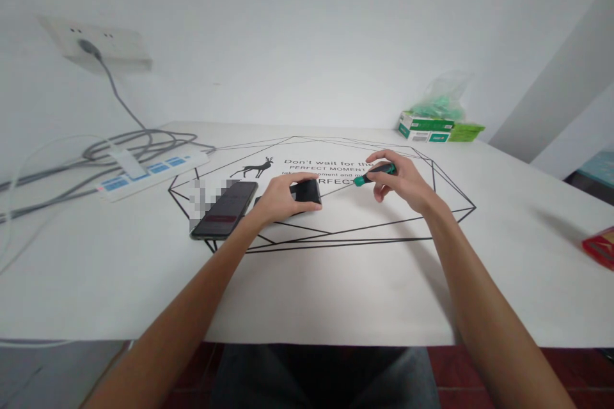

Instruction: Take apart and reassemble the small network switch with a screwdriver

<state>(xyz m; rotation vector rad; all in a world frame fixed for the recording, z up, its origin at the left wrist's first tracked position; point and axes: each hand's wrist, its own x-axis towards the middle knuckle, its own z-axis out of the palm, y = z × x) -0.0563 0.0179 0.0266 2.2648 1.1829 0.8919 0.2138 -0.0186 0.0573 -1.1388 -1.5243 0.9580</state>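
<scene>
Wall socket [100,39]: on the wall beyond the back left corner of the table [336,297], with a grey cable [115,86] plugged in.
Power strip [154,176]: aslant near the left edge of the surface, among coils of cable; its place probably keeps the wiring out of the working area. A white adapter [128,162] sits in it.
Phone [227,209]: flat, left of the middle, screen up and tilted towards the person, perhaps for easy reading; part of it is blurred.
Left hand [279,198]: thumb on the near side of the black block, a forefinger on the far side, clamped on it; this grip seems meant to steady it and leave its right end exposed.
Black block [307,193]: just right of the phone, about midway between the left and right edges, partly hidden by the hand.
Screwdriver [382,171]: shaft pointing left at the block's right end; whether the tip touches, I cannot tell.
Right hand [405,177]: thumb and forefinger closed round the handle, lower fingers curled, a hold that likely suits fine turning.
Boxes [425,128]: stacked at the back right corner, under a clear bag [444,94].
Red object [600,248]: at the right edge, cut off by the frame.
</scene>
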